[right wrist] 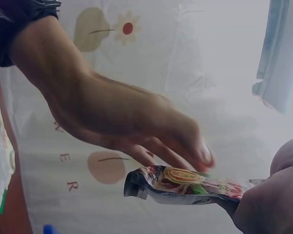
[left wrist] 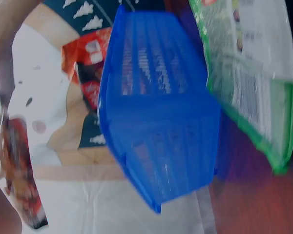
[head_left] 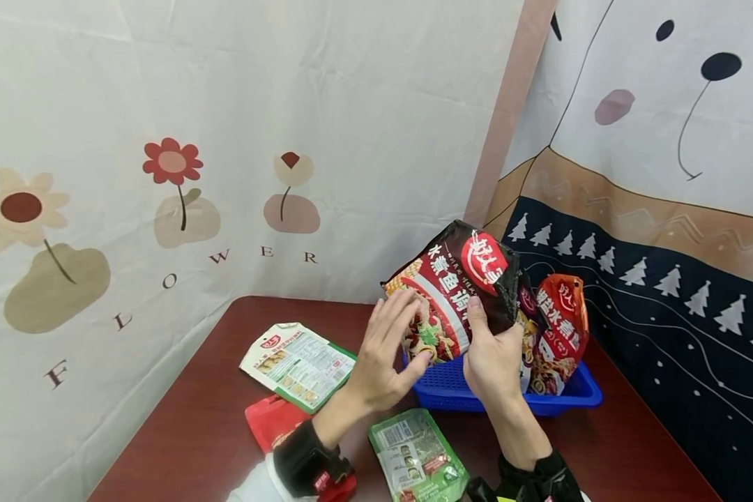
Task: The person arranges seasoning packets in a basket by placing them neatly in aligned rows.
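My right hand (head_left: pixel 494 359) grips a black and red seasoning packet (head_left: pixel 442 279) by its lower right side, thumb across the printed front. The packet is tilted above the blue plastic basket (head_left: pixel 442 392). My left hand (head_left: pixel 385 359), fingers extended, is at the packet's lower left front. In the right wrist view, the left hand (right wrist: pixel 117 109) is over the packet (right wrist: pixel 195 185), seen nearly edge-on, while the right hand (right wrist: pixel 273 195) holds its other end. The left wrist view has the basket (left wrist: pixel 161 107) in the middle and the held packet (left wrist: pixel 19 170) blurred at the left.
Inside the basket stand an orange-red packet (head_left: pixel 561 331) and a darker packet (head_left: pixel 528 321). A white and green packet (head_left: pixel 301 362) lies on the brown table (head_left: pixel 182 425), partly over a red packet (head_left: pixel 272 418). Another green packet (head_left: pixel 417 457) lies at the front. Printed cloths (head_left: pixel 351 90) hang behind.
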Motion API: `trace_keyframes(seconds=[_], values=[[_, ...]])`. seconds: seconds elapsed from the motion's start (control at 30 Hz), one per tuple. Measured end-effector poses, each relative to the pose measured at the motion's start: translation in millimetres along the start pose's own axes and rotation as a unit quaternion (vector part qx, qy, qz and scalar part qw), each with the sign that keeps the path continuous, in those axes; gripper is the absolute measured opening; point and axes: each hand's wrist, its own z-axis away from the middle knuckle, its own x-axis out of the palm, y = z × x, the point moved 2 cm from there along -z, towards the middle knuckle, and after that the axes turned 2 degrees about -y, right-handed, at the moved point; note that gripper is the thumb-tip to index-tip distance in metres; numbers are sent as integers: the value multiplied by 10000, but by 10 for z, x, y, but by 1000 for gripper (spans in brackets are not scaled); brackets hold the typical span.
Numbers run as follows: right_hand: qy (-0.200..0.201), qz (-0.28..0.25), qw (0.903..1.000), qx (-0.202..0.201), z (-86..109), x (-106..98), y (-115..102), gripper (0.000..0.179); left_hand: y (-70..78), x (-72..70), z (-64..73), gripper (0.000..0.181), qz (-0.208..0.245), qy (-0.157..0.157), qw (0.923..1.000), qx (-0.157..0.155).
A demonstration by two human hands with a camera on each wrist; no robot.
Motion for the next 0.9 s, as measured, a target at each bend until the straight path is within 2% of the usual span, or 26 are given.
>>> trace_keyframes(seconds=[0.17, 0.33, 0.4, 0.5, 0.6, 0.7, 0.83, 0.9], values=[[217, 32, 9996, -158, -62, -49, -90, 48, -159, -136, -50, 73, 572, -29, 9960, -692], [323, 59, 9979, -558, -116, -107, -183, 48, -252, -211, -52, 60, 709, -289, 9911, -1089], [378, 73, 9972, -648, -130, -135, -218, 49, -242, -197, -48, 54, 768, -617, 9885, -1147], [455, 73, 9959, -774, -144, -181, -265, 49, -181, -120, -37, 47, 808, -1374, 9813, -1081], [530, 59, 9949, -861, -151, -226, -296, 50, -85, -6, -7, 46, 765, -2241, 9668, -965], [637, 158, 9943, -838, -154, -274, -309, 51, 4, 117, 51, 47, 685, -2915, 9504, -843], [878, 502, 9933, -555, -147, -362, -306, 52, 77, 258, 136, 46, 618, -3445, 9338, -745], [936, 703, 9922, -437, -147, -414, -304, 52, 101, 306, 164, 45, 588, -3590, 9288, -706]])
